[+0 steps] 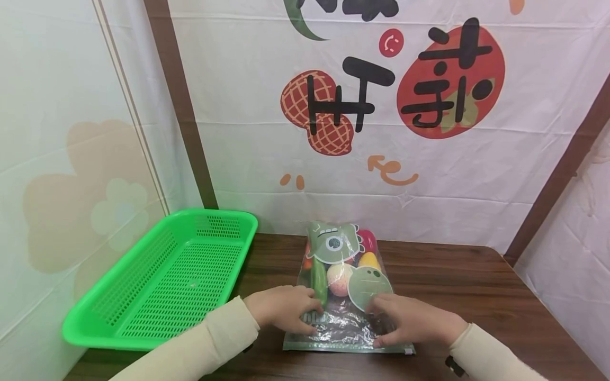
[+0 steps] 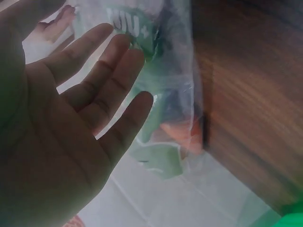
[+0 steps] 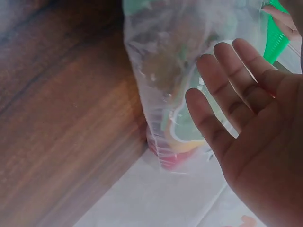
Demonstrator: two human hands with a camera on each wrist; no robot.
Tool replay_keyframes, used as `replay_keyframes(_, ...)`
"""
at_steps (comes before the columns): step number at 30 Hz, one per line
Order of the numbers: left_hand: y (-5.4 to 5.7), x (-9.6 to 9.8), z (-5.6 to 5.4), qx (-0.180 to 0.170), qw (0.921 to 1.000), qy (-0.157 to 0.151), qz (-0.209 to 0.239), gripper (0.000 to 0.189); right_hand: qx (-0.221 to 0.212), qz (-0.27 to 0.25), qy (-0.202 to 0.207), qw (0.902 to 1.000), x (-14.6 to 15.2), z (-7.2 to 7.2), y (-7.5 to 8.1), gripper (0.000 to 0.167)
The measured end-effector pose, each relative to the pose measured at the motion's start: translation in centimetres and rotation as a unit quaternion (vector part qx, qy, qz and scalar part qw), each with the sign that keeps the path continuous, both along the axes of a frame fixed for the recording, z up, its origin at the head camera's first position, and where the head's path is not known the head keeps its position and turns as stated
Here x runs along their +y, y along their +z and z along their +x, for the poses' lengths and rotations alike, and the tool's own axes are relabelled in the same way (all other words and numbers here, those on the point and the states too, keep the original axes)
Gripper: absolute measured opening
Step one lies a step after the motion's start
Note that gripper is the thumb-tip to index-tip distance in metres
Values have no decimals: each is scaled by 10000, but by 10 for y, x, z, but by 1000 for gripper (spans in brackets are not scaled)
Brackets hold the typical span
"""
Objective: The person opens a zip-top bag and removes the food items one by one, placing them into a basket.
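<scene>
A clear bag [image 1: 340,330] holds pinkish fruit [image 1: 339,280] and green vegetable [image 1: 320,283] (left fingers [image 2: 129,120] and right fingers [image 3: 209,122] loosely extended).

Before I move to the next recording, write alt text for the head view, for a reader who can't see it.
A person's left hand and right hand are over the near end of a clear bag holding a green vegetable, a peach-like fruit and other pieces. It lies on a wooden table, right of a green basket, before a printed backdrop.

Brown wood-grain table [image 1: 448,286], a green basket [image 1: 181,283] and clear zip bag [image 1: 343,330] on top.
</scene>
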State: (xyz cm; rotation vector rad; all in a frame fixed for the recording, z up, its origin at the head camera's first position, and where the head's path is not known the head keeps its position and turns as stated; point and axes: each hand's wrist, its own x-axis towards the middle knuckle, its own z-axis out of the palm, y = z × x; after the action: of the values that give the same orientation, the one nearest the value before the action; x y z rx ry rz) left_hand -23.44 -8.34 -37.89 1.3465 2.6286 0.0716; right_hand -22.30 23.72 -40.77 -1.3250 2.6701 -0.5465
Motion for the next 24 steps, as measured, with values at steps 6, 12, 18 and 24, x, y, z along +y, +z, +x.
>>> replay_keyframes(6,-7,0,1,-511,9986,153,13,48,57,140,-65,9999,0,-1,-8,55)
replay_keyframes(12,-14,-2,0,-617,9980,159,36,63,2,272,-166,9995,-1,0,-11,59)
replay_keyframes(18,-16,0,-1,-334,9993,84,-150,64,165,359,-70,9992,-3,1,-13,52)
replay_keyframes(24,-17,3,0,-218,9994,191,-172,53,265,498,-166,9983,-4,-1,-15,44)
